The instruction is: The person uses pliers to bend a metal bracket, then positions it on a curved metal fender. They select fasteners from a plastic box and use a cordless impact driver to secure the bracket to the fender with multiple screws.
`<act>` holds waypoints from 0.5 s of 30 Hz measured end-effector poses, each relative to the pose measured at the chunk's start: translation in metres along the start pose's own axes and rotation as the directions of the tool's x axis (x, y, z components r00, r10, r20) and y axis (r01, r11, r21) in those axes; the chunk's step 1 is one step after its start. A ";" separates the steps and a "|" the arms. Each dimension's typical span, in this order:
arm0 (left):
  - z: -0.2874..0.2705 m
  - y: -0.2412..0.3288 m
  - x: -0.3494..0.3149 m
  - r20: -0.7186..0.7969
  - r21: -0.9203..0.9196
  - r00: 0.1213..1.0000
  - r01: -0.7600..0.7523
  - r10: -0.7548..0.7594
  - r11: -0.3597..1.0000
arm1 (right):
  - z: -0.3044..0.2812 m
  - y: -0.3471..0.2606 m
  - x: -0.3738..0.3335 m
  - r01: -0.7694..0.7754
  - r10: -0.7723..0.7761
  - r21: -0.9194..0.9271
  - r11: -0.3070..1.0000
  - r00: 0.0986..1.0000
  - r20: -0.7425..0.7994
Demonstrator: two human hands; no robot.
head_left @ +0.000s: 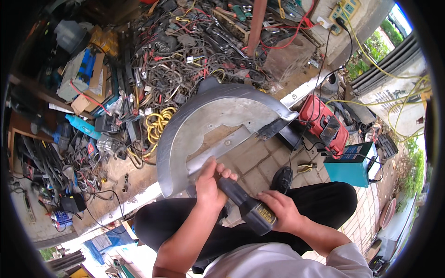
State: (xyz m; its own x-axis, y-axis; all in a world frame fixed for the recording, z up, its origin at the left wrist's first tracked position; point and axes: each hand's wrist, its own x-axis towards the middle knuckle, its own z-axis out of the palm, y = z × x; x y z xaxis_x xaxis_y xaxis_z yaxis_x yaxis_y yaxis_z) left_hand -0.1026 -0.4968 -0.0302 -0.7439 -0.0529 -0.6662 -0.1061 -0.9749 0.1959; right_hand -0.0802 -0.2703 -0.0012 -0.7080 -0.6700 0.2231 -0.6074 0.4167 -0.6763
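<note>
A large grey curved fender (183, 109) arches in front of me, with a flat metal bar (222, 146) across its open inner side. Below it I hold a black hand-held power tool (248, 206) with a yellow label, tilted toward the upper left. My right hand (280, 208) is closed around the tool's wide rear end. Close to the tool's narrow front and the lower end of the bar is my left hand (211, 185), its fingers curled in. What those fingers hold, if anything, is hidden.
Tangled cables and metal parts (185, 51) cover the bench. On the tiled ground are a red case (324, 123), a teal box (350, 164) and yellow-handled pliers (306, 167). My black shoe (282, 180) rests beside the pliers. A power strip (344, 15) sits at upper right.
</note>
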 end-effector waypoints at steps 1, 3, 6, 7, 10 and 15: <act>0.002 0.001 0.000 0.021 0.004 1.000 -0.006 0.005 1.000 | -0.002 0.001 0.002 0.001 -0.001 -0.005 1.000 0.999 -0.049; 0.005 0.001 0.001 0.011 -0.004 0.999 -0.031 0.031 1.000 | -0.009 0.004 0.014 0.038 -0.035 0.065 0.997 0.998 -0.054; 0.007 0.002 0.006 0.028 0.051 0.997 -0.077 0.076 0.996 | -0.033 0.005 0.038 -0.001 -0.003 0.075 0.997 0.998 0.059; 0.006 0.002 0.008 0.072 0.054 0.993 -0.097 0.093 0.994 | -0.043 0.006 0.047 -0.026 0.020 0.079 0.997 0.997 0.078; 0.000 0.008 0.019 0.003 0.115 0.998 -0.065 0.065 0.991 | -0.071 0.008 0.080 -0.215 0.193 0.137 0.967 0.969 0.156; -0.018 0.027 0.046 0.149 0.798 0.823 -0.427 0.548 0.425 | -0.089 0.024 0.153 -0.412 0.373 0.191 0.891 0.904 0.208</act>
State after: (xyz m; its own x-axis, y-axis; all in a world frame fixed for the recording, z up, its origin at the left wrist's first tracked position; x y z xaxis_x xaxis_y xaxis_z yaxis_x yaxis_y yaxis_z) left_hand -0.1281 -0.5299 -0.0687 -0.7687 -0.5454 -0.3341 -0.2539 -0.2192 0.9421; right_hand -0.2348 -0.3084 0.0791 -0.7919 -0.5780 -0.1971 -0.1809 0.5303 -0.8283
